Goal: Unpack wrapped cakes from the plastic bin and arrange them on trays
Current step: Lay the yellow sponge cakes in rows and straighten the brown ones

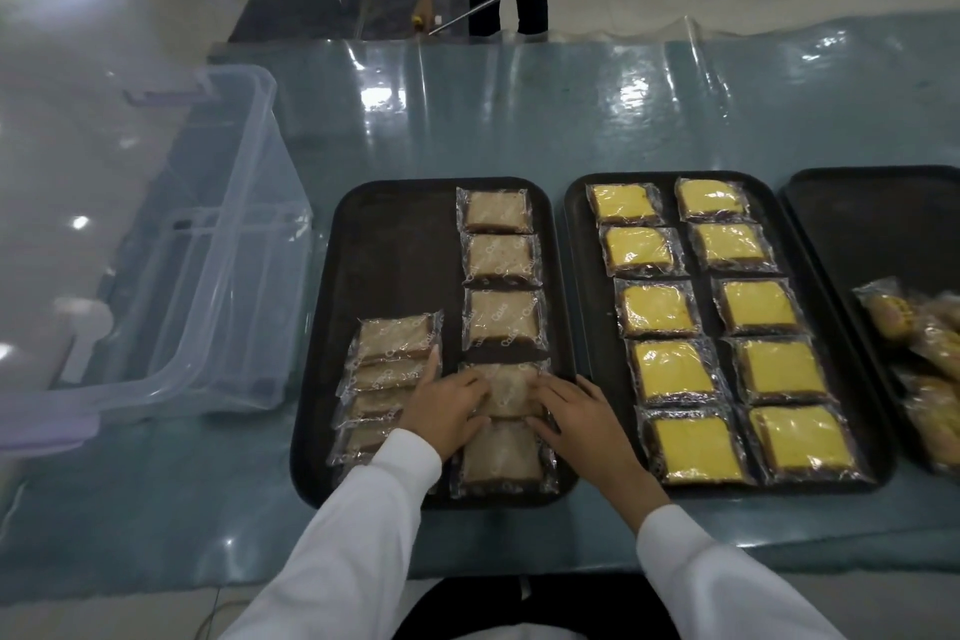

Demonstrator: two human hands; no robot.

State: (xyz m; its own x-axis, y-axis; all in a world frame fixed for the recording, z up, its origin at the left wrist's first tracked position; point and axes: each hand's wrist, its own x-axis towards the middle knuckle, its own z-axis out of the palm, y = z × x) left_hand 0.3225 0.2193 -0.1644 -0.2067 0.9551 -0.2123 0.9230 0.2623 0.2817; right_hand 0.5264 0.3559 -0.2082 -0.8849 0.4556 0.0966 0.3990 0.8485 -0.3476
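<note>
On the dark rectangular tray [395,244] nearest the clear plastic bin [208,244], both hands lie with fingers straight, flat on one clear-wrapped pale brown cake [511,392] in the tray's right column: the left hand [447,408] presses its left edge, the right hand [576,424] its right. More brown cakes lie overlapped at the tray's left. Right of this tray, a second dark tray [576,276] holds ten wrapped yellow cakes [670,372] in two columns on the glossy blue-green surface [519,120].

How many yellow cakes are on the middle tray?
10 yellow cakes, all on the middle tray: two columns of five, running from the far edge to the near edge. None looks hidden.
</note>
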